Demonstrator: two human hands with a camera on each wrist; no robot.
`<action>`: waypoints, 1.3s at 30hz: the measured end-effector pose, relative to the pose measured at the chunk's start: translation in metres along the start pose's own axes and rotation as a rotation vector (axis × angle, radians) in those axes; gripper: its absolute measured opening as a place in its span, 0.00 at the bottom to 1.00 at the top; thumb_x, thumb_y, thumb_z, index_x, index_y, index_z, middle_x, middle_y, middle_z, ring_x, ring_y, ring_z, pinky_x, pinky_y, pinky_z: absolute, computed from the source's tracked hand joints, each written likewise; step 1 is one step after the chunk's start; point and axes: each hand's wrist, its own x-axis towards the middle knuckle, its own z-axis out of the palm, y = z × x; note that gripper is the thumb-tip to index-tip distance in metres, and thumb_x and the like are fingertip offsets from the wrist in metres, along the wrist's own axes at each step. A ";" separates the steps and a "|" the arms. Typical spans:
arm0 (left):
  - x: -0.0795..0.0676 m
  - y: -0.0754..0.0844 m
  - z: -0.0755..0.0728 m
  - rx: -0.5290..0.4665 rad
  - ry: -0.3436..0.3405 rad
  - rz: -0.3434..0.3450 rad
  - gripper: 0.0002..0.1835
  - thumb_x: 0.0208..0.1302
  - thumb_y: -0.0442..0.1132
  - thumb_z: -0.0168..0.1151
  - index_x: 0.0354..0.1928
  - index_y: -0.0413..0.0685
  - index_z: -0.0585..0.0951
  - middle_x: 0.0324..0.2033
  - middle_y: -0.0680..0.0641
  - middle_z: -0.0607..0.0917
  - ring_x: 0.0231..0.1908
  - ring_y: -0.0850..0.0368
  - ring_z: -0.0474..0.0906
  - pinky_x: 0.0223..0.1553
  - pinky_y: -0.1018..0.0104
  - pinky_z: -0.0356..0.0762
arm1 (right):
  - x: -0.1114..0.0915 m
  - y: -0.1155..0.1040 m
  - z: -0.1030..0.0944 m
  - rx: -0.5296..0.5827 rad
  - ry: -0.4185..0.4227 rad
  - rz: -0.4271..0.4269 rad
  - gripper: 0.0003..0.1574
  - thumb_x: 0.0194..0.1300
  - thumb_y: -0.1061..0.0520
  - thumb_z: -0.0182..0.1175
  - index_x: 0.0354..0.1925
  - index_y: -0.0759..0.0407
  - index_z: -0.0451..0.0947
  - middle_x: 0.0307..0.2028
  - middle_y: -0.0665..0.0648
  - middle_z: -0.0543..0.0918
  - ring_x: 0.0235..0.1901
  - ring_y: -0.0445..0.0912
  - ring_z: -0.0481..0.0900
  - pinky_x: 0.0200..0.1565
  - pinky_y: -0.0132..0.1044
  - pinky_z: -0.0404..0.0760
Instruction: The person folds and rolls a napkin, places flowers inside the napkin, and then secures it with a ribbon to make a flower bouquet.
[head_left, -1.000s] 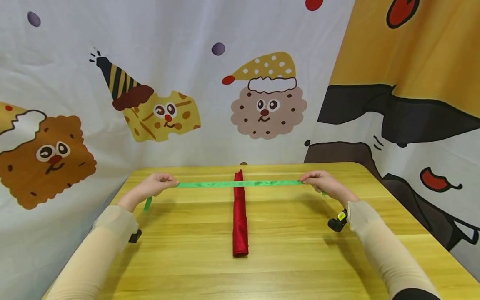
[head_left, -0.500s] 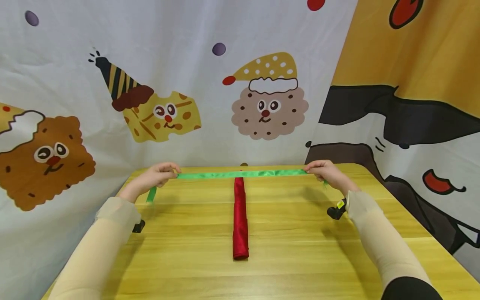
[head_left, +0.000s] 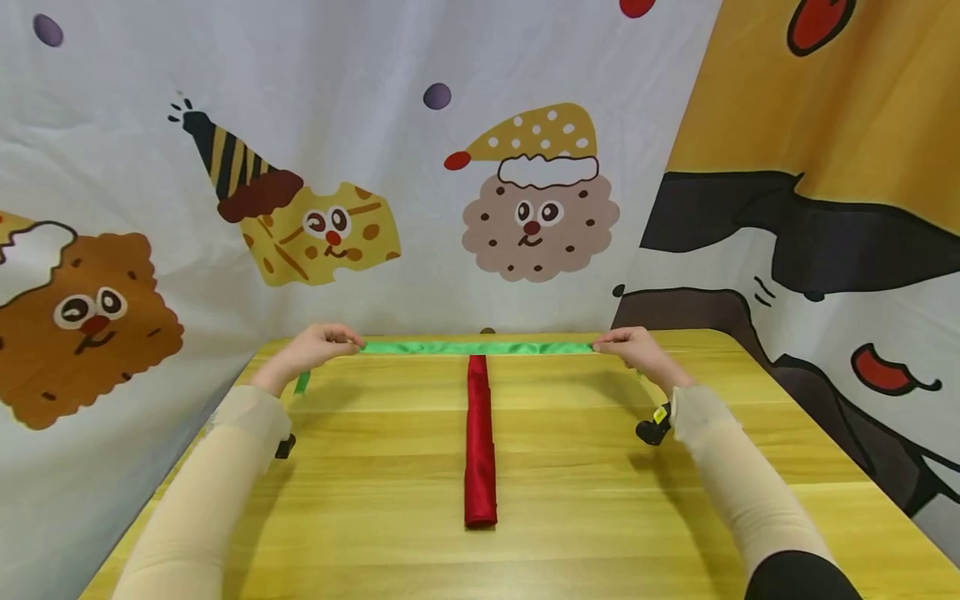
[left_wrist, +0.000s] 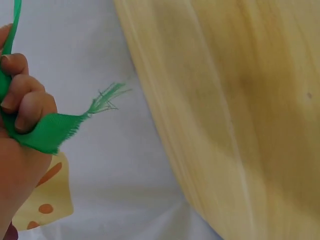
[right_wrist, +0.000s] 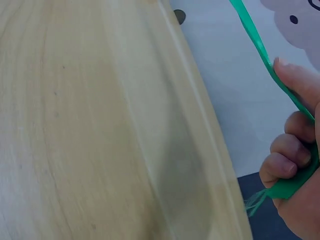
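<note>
- You have one flat, shiny green fabric ribbon [head_left: 442,348] stretched between your two hands, held up over the far part of the one pale wooden table [head_left: 375,517].
- Its long axis runs left to right, nearly level, its flat face towards you.
- Your left hand [head_left: 318,346] pinches it at one side, fingers curled round it; one frayed end [left_wrist: 105,100] sticks out below the little finger.
- Your right hand [head_left: 633,350] grips the other side likewise, a second frayed end [right_wrist: 256,202] poking out.
- One long, dark red satiny roll [head_left: 480,450] lies between your forearms, its long axis pointing away from you, crosswise to the ribbon.
- The ribbon passes in front of the roll's far end; you cannot tell whether they touch.
</note>
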 end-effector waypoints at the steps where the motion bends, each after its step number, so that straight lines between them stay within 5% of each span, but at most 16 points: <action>1: 0.002 -0.002 0.001 0.007 0.010 0.007 0.14 0.69 0.46 0.59 0.49 0.45 0.83 0.48 0.41 0.79 0.36 0.52 0.71 0.42 0.55 0.70 | 0.002 0.001 0.002 -0.004 0.019 0.004 0.19 0.63 0.49 0.66 0.45 0.61 0.84 0.35 0.49 0.83 0.13 0.39 0.53 0.19 0.34 0.59; 6: 0.008 -0.005 0.007 0.069 0.060 0.016 0.14 0.70 0.44 0.58 0.48 0.42 0.83 0.48 0.40 0.79 0.43 0.46 0.72 0.46 0.51 0.70 | 0.014 0.003 0.015 -0.073 0.072 -0.013 0.19 0.63 0.50 0.66 0.45 0.63 0.84 0.43 0.60 0.84 0.30 0.44 0.75 0.37 0.43 0.77; 10: 0.014 -0.008 0.011 0.137 0.100 -0.011 0.15 0.71 0.42 0.57 0.49 0.40 0.83 0.46 0.38 0.80 0.43 0.45 0.73 0.43 0.51 0.71 | 0.026 0.005 0.029 -0.177 0.110 -0.022 0.17 0.63 0.51 0.66 0.44 0.63 0.85 0.48 0.64 0.82 0.48 0.56 0.76 0.50 0.52 0.74; 24: 0.050 -0.009 0.017 0.313 0.234 -0.088 0.14 0.72 0.38 0.52 0.52 0.39 0.81 0.53 0.35 0.80 0.52 0.37 0.74 0.50 0.44 0.72 | 0.058 -0.003 0.051 -0.400 0.240 -0.010 0.13 0.66 0.53 0.62 0.42 0.60 0.86 0.45 0.62 0.84 0.44 0.55 0.80 0.45 0.50 0.76; 39: 0.076 -0.013 0.027 0.331 0.253 -0.181 0.15 0.70 0.36 0.50 0.51 0.38 0.82 0.54 0.35 0.79 0.53 0.36 0.73 0.53 0.44 0.70 | 0.075 0.004 0.063 -0.481 0.274 0.131 0.13 0.65 0.52 0.61 0.44 0.56 0.86 0.48 0.61 0.83 0.45 0.56 0.80 0.43 0.50 0.76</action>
